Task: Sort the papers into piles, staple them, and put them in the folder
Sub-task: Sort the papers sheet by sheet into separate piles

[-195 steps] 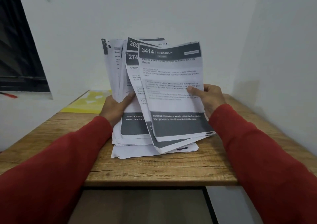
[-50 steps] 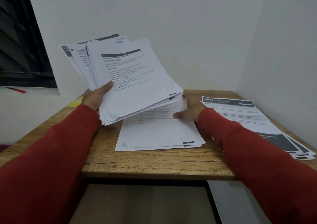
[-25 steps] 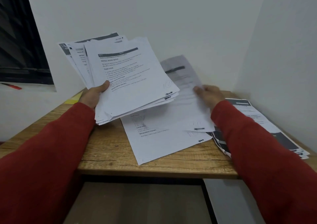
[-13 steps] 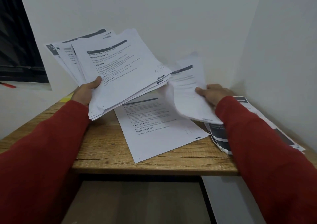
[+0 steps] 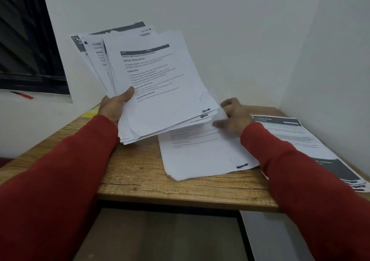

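Head view, looking down on a wooden desk (image 5: 140, 172) set into a room corner: white wall behind, white wall (image 5: 330, 50) close on the right. Upper left, a dark louvred window (image 5: 26, 40) w/ a white sill below it; a red pen (image 5: 23, 95) lies on the sill.

Desk surface: pale oak grain, front edge running left to right across mid-frame, w/ a dark recess beneath it. A yellow folder (image 5: 90, 114) shows only as a small corner at the desk's rear left, mostly hidden behind the left hand.

Left hand (image 5: 114, 108), red sleeve, grips a thick fanned stack of papers (image 5: 156, 84) tilted up off the desk, thumb across the top sheet; top sheet headed "INITIAL SCENE SETUP".

Right hand (image 5: 232, 116) is blurred; fingers spread and roughly straight, resting on the far end of a white pile (image 5: 202, 156) lying flat at desk centre. The pile's near corner sits just short of the front edge, and the held stack overhangs its far left part.

A second pile, w/ grey header bands (image 5: 300, 138), lies flat along the desk's right side, close to the right wall; its near end reaches the front right corner, partly behind the right sleeve.

Bare wood shows at front left, between the left sleeve and the centre pile. Right side is tight against the wall.
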Motion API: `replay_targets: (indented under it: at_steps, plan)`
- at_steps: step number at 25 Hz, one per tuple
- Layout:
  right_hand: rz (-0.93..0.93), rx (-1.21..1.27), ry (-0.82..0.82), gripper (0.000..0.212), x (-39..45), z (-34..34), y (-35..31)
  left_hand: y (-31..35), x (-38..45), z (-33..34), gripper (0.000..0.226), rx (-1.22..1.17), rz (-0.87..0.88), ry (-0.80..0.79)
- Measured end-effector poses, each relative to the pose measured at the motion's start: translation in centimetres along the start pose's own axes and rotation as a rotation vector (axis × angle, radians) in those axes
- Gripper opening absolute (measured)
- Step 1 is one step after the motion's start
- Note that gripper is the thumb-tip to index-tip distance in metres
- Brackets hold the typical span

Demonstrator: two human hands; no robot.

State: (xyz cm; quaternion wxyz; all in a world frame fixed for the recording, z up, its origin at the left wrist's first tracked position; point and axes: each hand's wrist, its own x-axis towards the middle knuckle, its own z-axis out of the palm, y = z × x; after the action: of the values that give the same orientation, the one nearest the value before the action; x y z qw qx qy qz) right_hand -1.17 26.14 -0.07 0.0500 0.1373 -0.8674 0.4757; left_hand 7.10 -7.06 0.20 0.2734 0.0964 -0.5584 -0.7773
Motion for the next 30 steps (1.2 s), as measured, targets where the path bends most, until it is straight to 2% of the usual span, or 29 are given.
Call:
replay_targets:
  at_steps: [1, 2, 4, 5, 6, 8, 9, 11, 13, 15, 17, 18, 20, 23, 27, 30]
  plan:
    - [0.030, 0.098, 0.122, 0.060, 0.3, -1.5, 0.1, 0.4, -0.9, 0.7, 0.089, 0.000, 0.002, 0.004]
    - [0.035, 0.176, 0.266, 0.056, 0.7, -3.0, 0.3, 0.5, -1.5, 1.2, 0.072, 0.012, 0.003, 0.009]
    - [-0.025, 0.332, 0.554, 0.021, 1.1, -6.3, 0.9, 0.1, -1.6, 1.6, 0.053, 0.036, 0.030, -0.005]
    - [-0.030, 0.440, 0.681, 0.019, 0.9, -7.7, 1.1, 0.0, -1.5, 1.7, 0.050, 0.036, 0.044, -0.024]
    - [-0.021, 0.563, 0.772, 0.032, 0.8, -8.8, 1.5, -0.1, -1.4, 1.7, 0.049, 0.039, 0.050, -0.032]
    - [0.028, 0.794, 0.830, 0.036, 0.9, -10.6, 2.6, -0.4, -1.3, 1.7, 0.044, 0.069, 0.052, -0.037]
    - [0.066, 0.855, 0.779, 0.029, 1.2, -11.0, 3.0, -0.6, -1.2, 1.7, 0.038, 0.075, 0.057, -0.045]
    - [0.099, 1.032, 0.539, 0.013, 1.7, -10.3, 2.6, -0.9, -1.2, 1.9, 0.029, 0.093, 0.055, -0.068]
    - [0.097, 1.116, 0.295, 0.008, 1.3, -7.7, 0.7, -1.3, -1.2, 2.1, 0.037, 0.134, 0.046, -0.099]
    - [0.078, 0.880, 0.136, 0.011, 0.0, -4.7, -1.2, -1.6, -1.5, 2.4, 0.041, 0.179, 0.049, -0.133]
    - [0.008, 0.594, -0.004, 0.015, -0.9, -2.1, -1.4, -1.9, -1.7, 2.9, 0.036, 0.226, 0.064, -0.168]
    - [0.005, 0.558, -0.063, 0.015, -1.2, -1.0, -1.1, -2.0, -1.8, 3.2, 0.034, 0.257, 0.073, -0.181]
    - [0.060, 0.591, -0.067, 0.020, -1.1, 0.1, -0.5, -2.1, -1.8, 3.4, 0.030, 0.302, 0.096, -0.206]
    - [0.074, 0.640, 0.037, 0.020, -0.6, -0.1, -0.2, -1.6, -2.2, 3.1, 0.025, 0.344, 0.103, -0.232]
    - [0.033, 0.596, 0.155, 0.017, 0.2, -1.5, 0.2, -1.0, -2.6, 1.3, 0.034, 0.386, 0.123, -0.200]
    - [0.061, 0.683, 0.049, 0.023, -0.1, -1.1, 0.2, -0.7, -3.2, 0.1, 0.028, 0.371, 0.106, -0.166]
